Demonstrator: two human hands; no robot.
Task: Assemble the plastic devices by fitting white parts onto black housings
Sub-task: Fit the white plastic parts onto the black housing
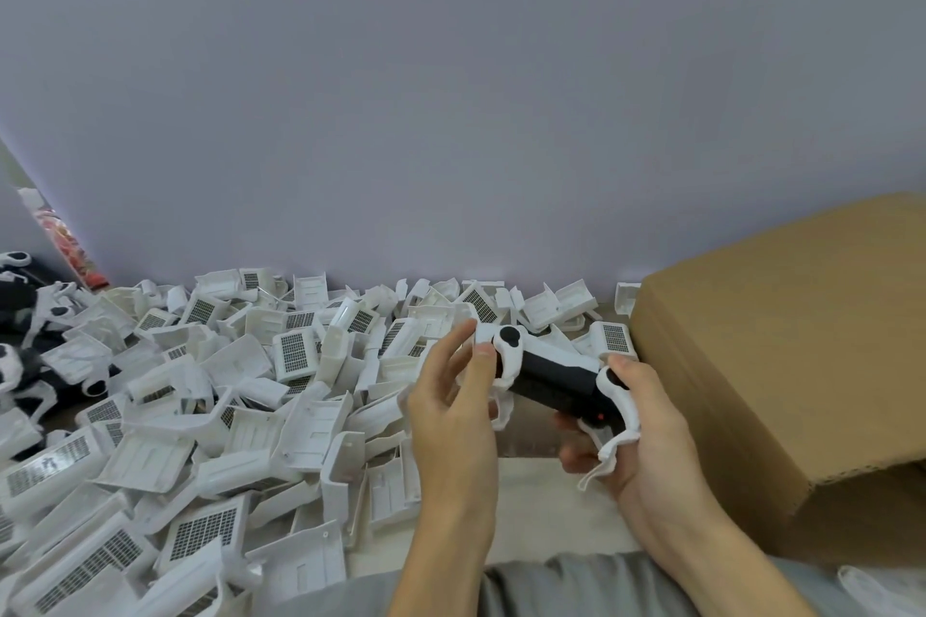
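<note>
a heap of white parts [210, 396] buries the surface against a lilac wall [451, 115], a cardboard box [781, 366] at 3 o'clock; right hand [646, 436] grips the black housing [556, 378] at centre, left hand [451, 411] fingers loosely spread beside its white end.

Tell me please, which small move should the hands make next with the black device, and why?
Probably the left hand presses the white end piece home onto the black housing. Its thumb already rests there, and the right hand grips the other end, steadying it.
</note>
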